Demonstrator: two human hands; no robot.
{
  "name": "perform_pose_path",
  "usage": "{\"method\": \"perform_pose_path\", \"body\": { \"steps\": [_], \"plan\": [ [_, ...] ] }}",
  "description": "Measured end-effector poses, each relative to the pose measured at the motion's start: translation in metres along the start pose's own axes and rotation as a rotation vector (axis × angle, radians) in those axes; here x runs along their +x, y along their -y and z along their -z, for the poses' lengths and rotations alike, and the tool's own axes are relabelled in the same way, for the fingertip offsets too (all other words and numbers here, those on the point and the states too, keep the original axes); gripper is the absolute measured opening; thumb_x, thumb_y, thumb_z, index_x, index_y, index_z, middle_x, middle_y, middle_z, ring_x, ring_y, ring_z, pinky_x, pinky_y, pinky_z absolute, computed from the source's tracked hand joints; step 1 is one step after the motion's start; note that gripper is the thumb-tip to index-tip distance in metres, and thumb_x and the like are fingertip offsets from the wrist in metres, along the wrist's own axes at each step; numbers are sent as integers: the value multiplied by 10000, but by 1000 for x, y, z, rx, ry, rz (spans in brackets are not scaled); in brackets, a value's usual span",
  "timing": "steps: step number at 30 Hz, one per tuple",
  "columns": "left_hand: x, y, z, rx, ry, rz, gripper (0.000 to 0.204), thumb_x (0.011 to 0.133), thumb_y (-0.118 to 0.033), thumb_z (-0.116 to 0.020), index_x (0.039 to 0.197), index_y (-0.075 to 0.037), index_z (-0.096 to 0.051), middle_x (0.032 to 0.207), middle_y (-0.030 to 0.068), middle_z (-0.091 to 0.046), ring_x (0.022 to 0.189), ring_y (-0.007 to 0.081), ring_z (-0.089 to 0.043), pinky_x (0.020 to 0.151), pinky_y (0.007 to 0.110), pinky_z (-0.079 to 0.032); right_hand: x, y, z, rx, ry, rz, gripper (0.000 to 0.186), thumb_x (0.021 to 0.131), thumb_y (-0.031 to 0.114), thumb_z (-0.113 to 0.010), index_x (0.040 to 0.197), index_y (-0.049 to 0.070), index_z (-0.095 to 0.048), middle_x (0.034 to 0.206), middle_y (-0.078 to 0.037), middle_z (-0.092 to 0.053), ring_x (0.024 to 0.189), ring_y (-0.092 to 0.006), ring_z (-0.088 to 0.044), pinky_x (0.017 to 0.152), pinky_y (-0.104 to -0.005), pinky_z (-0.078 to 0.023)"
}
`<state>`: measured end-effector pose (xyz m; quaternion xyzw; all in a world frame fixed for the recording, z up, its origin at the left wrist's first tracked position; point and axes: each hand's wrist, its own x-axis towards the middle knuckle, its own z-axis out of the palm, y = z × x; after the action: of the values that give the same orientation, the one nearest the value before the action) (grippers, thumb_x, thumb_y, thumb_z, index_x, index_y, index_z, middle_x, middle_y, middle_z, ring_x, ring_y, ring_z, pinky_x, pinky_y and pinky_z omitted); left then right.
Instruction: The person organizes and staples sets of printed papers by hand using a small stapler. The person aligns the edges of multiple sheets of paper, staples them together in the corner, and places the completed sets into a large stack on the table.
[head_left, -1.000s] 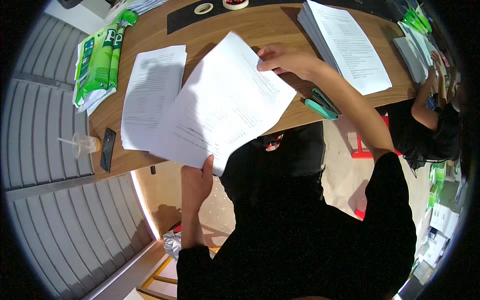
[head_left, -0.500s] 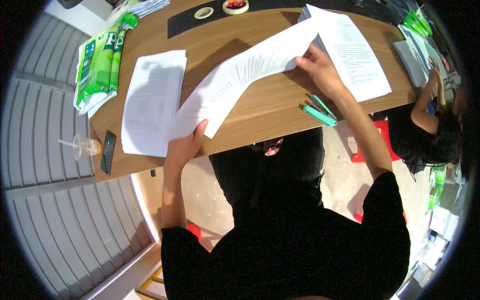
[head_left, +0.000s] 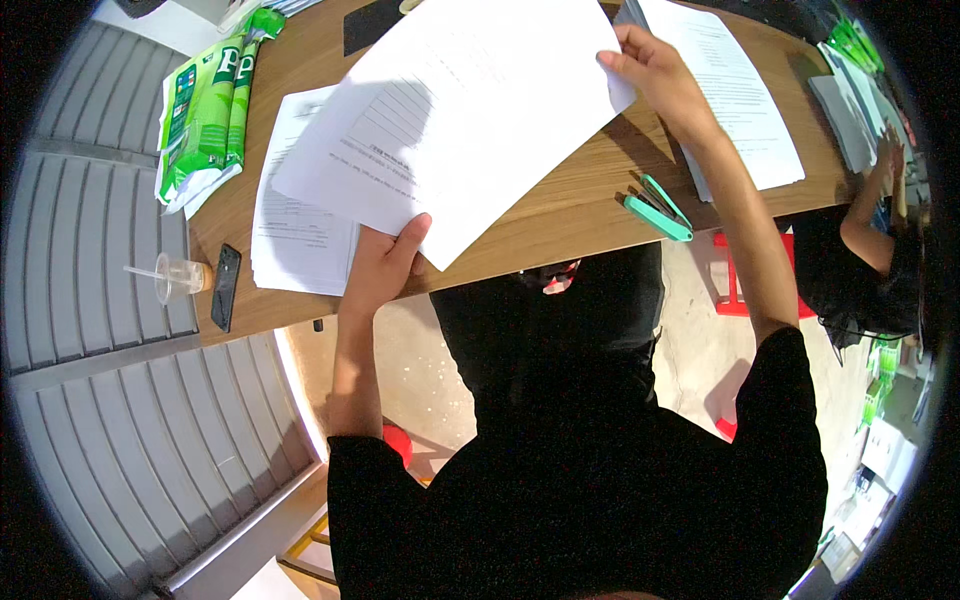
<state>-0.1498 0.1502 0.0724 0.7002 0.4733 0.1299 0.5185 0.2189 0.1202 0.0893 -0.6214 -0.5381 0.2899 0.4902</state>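
Printed paper sheets (head_left: 480, 130) are held up over the table between my two hands; I cannot tell how many there are. My left hand (head_left: 388, 262) pinches their near corner, thumb on top. At the far right corner my right hand (head_left: 655, 78) grips them between thumb and fingers. Under their left part lies a stack of printed papers (head_left: 300, 240), partly covered. Another paper stack (head_left: 735, 110) rests beyond my right hand. A teal stapler (head_left: 660, 210) lies near the table's front edge, below my right wrist.
The wooden table (head_left: 540, 215) also carries green and white packages (head_left: 205, 110), a black phone (head_left: 226, 288) and a plastic cup with a straw (head_left: 178, 278) at its left end. On the right, another person's hands (head_left: 890, 155) are beside more papers (head_left: 845, 120). A red stool (head_left: 735, 285) stands below.
The sheets have turned and lifted, so their printed face now spreads broadly toward me. My right hand has moved slightly up and right, still gripping them. The whole view has shifted a little.
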Motion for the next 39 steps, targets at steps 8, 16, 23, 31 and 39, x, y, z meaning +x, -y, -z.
{"method": "perform_pose_path", "body": {
  "steps": [8,16,23,31,39],
  "plan": [
    [-4,-17,-15,43,-93,-122,188,927,-157,-579,969,25,-600,749,34,-579,651,118,-515,629,280,-437,7,36,34,-48,-38,179,174,936,192,-585,1055,67,-610,932,-32,-625,871,-131,-581,829,-294,-452],
    [4,3,-7,-457,-268,-538,692,837,-155,-709,1396,23,-341,1277,164,-539,1199,254,-513,1033,399,-401,10,194,63,-830,-91,975,151,894,150,-600,940,6,-593,750,-89,-563,696,-209,-559,647,-323,-462],
    [16,-21,-17,-326,-296,-605,696,809,-58,-708,1391,37,-340,1281,152,-510,1193,245,-492,1049,380,-364,4,174,25,-735,161,950,156,843,26,-604,989,-26,-592,878,-214,-638,889,-371,-633,771,-431,-504],
    [32,-12,-22,-250,-283,-414,293,850,-32,-667,1119,53,-591,1028,60,-612,912,126,-545,836,274,-440,3,200,51,-758,85,854,145,857,58,-586,958,-46,-601,887,-198,-639,873,-357,-629,775,-418,-483],
    [41,-2,-27,-892,-87,-860,554,838,-34,-656,1337,10,-421,1166,131,-575,1097,272,-570,1004,495,-448,-2,166,64,-356,-423,364,161,881,123,-596,919,-28,-637,825,-119,-643,761,-200,-636,706,-354,-527]
  ]
}}
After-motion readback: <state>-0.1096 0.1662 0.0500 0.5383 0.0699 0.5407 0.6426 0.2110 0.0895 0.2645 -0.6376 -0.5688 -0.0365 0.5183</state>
